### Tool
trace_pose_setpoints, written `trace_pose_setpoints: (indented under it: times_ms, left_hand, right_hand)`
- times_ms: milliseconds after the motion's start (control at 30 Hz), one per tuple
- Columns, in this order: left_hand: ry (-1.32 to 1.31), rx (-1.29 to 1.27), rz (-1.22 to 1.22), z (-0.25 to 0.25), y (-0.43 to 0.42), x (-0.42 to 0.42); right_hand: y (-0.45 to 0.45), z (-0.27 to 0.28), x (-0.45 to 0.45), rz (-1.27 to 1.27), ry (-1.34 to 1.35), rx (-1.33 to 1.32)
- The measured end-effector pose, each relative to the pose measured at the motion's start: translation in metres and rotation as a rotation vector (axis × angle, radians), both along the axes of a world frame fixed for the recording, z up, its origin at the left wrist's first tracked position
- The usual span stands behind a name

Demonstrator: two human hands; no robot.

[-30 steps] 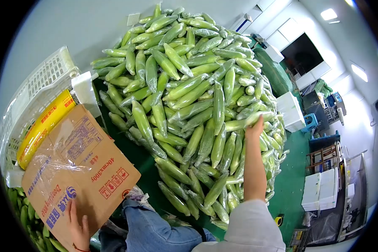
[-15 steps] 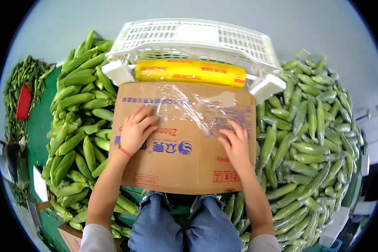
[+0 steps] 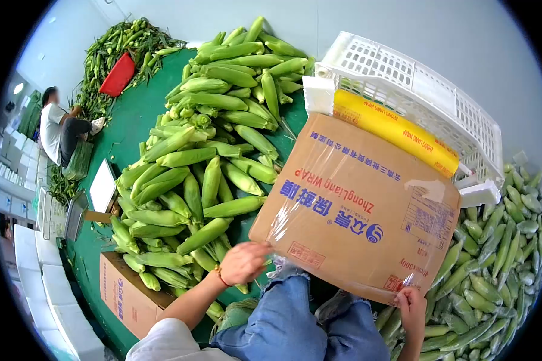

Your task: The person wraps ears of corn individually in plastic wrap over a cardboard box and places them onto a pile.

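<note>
A cardboard box (image 3: 343, 198) with blue and red print lies before my knees. Clear plastic film (image 3: 301, 225) stretches over its top from a yellow-labelled roll (image 3: 397, 131) at the far edge. At the box's near left corner, my left hand (image 3: 245, 263) is closed on the film's edge. My right hand (image 3: 411, 305) pinches the film at the near right corner. Unwrapped green corn ears (image 3: 186, 156) are heaped on the left, and film-wrapped ears (image 3: 485, 283) on the right. No ear lies on the box.
Behind the roll stands a white plastic crate (image 3: 415, 78). An open carton (image 3: 126, 295) is at lower left, near a scale (image 3: 103, 186). Farther left, a person (image 3: 57, 129) sits by a husk pile (image 3: 126, 42) with a red basin (image 3: 118, 75). White foam boxes (image 3: 60, 289) line the left edge.
The view has swung from the wrapped heap toward the unwrapped one. My right hand has left a wrapped ear there. Both hands have drawn film toward me across the box.
</note>
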State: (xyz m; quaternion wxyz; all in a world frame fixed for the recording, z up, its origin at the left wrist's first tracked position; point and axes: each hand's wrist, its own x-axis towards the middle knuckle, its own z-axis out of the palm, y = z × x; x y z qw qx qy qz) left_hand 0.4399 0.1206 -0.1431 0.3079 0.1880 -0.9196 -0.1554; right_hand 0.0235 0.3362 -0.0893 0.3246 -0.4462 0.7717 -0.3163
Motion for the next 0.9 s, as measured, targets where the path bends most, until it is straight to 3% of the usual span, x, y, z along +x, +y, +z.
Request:
trace_pose_setpoints:
  times_ms: [67,133,233,267,333,467,600,667,733,800,867,900]
  left_hand:
    - [-0.121,-0.072,0.357,-0.025,-0.004,0.032]
    - [-0.299,0.179,0.839,-0.067,-0.032,0.060]
    - [-0.781,0.220,0.895,-0.118,-0.075,0.089]
    - [-0.841,0.096,0.862,-0.125,-0.079,0.087]
    - [-1.017,0.250,0.892,-0.110,-0.092,0.071]
    - [-0.807,0.225,0.907,-0.102,-0.062,0.076]
    - [-0.480,0.829,1.255,-0.029,-0.036,0.078]
    - [-0.018,0.672,1.144,0.004,-0.031,0.080]
    - [0.194,0.534,0.738,0.058,-0.030,0.038]
    - [0.076,0.341,0.446,0.096,-0.030,-0.024]
    - [-0.292,0.226,0.148,0.126,-0.027,-0.091]
    - [-0.265,0.080,-0.020,0.127,-0.029,-0.120]
  right_hand:
    - [0.002,0.001,-0.003,0.018,-0.007,0.001]
    - [-0.003,0.009,-0.003,-0.032,-0.122,0.099]
    - [-0.007,0.013,-0.001,-0.041,-0.182,0.119]
    - [-0.007,0.013,0.001,-0.042,-0.180,0.103]
    - [-0.011,0.013,0.002,-0.024,-0.144,0.093]
    - [-0.008,0.021,0.008,-0.091,-0.130,0.182]
    - [-0.008,0.021,0.010,-0.073,-0.094,0.143]
    - [-0.008,0.021,0.011,-0.061,-0.041,0.119]
    - [-0.006,0.017,0.015,-0.089,0.000,0.131]
    - [-0.005,0.013,0.017,-0.089,0.070,0.099]
    - [-0.006,0.016,0.025,-0.077,0.271,0.077]
    - [-0.005,0.017,0.031,-0.070,0.370,0.063]
